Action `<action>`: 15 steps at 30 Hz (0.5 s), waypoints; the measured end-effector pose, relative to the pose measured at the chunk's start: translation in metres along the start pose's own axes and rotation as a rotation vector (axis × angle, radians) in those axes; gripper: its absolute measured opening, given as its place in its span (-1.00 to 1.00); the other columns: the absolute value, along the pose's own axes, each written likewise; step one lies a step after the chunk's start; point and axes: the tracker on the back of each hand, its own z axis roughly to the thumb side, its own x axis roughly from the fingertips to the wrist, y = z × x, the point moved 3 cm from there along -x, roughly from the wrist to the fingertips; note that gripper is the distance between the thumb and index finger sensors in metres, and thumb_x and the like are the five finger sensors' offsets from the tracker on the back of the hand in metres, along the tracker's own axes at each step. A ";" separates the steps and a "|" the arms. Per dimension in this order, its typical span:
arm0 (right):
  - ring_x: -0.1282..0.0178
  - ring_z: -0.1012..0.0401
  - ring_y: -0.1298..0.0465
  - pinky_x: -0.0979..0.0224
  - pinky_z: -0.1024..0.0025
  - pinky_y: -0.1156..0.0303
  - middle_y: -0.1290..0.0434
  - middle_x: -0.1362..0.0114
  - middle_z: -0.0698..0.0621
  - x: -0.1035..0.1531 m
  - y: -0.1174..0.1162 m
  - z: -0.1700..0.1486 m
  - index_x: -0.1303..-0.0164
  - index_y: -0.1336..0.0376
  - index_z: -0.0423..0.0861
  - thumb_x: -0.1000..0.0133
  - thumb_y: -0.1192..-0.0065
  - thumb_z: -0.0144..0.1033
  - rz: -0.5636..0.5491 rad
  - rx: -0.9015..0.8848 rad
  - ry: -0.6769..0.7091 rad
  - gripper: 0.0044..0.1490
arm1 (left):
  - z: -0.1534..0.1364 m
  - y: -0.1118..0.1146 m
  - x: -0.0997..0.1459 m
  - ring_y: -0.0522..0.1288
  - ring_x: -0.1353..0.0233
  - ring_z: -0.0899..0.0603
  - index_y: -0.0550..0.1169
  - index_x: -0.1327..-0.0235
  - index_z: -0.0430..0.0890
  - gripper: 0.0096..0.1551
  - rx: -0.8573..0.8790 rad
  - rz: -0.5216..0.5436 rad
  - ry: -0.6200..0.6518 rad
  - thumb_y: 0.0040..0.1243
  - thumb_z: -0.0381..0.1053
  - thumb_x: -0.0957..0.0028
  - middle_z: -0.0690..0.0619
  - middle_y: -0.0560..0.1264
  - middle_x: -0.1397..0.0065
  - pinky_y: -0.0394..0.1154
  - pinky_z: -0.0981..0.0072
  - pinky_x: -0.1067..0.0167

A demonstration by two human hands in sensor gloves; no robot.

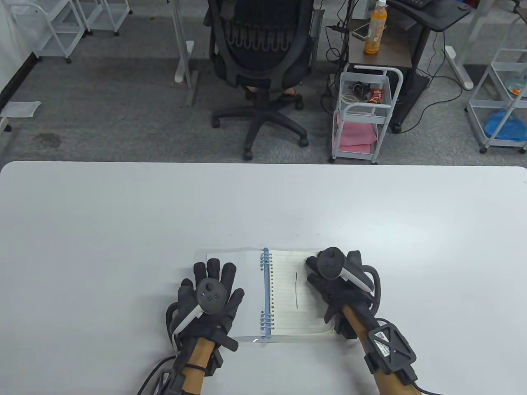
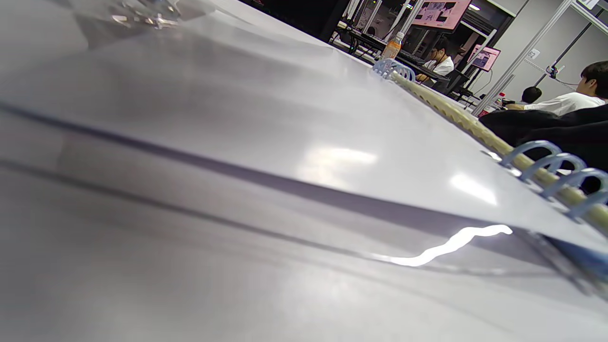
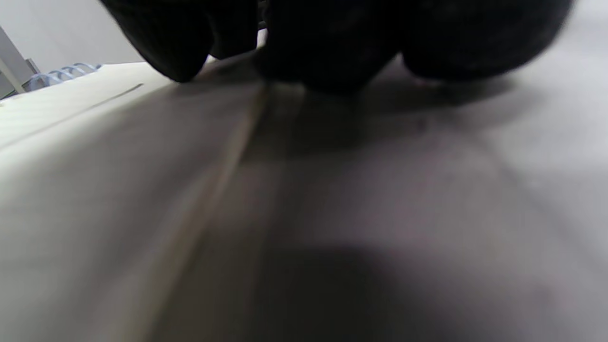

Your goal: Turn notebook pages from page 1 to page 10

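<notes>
A spiral notebook with a blue wire binding lies open near the table's front edge. Its right page is lined and bears one dark pen stroke. The clear cover lies flat to the left; it also shows in the left wrist view. My left hand rests flat on that cover, fingers spread. My right hand rests on the right page's outer edge, its fingers curled down; the fingertips touch the page in the right wrist view. Whether they pinch a sheet is hidden.
The white table stretches around the notebook. Beyond its far edge stand a black office chair, a small white cart and a desk with an orange bottle.
</notes>
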 end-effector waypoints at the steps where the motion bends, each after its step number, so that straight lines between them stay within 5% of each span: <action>1: 0.52 0.33 -0.51 0.25 0.26 -0.52 0.01 -0.72 -0.02 -0.001 0.000 -0.001 -0.59 -0.01 0.17 -0.28 -0.01 0.09 -0.003 0.000 -0.005 -0.33 | 0.000 0.000 0.000 -0.63 -0.64 -0.15 -0.26 -0.72 0.30 -0.18 -0.002 0.000 0.001 -0.37 0.44 -0.30 0.09 -0.50 -0.70 -0.57 -0.17 -0.36; 10: 0.48 0.29 -0.45 0.28 0.38 -0.49 0.08 -0.72 -0.09 -0.008 -0.001 -0.018 -0.63 0.10 0.11 -0.26 -0.03 0.20 0.031 -0.094 -0.066 -0.19 | 0.001 0.001 -0.001 -0.62 -0.64 -0.15 -0.26 -0.73 0.29 -0.18 -0.001 -0.005 0.006 -0.37 0.44 -0.30 0.09 -0.49 -0.70 -0.57 -0.17 -0.36; 15: 0.48 0.25 -0.50 0.25 0.31 -0.52 0.07 -0.71 -0.15 -0.001 0.004 -0.013 -0.60 -0.04 0.17 -0.25 -0.09 0.15 -0.021 -0.089 -0.038 -0.28 | 0.001 0.002 -0.001 -0.62 -0.64 -0.15 -0.25 -0.73 0.29 -0.18 0.006 -0.012 0.007 -0.37 0.44 -0.30 0.09 -0.49 -0.70 -0.57 -0.17 -0.36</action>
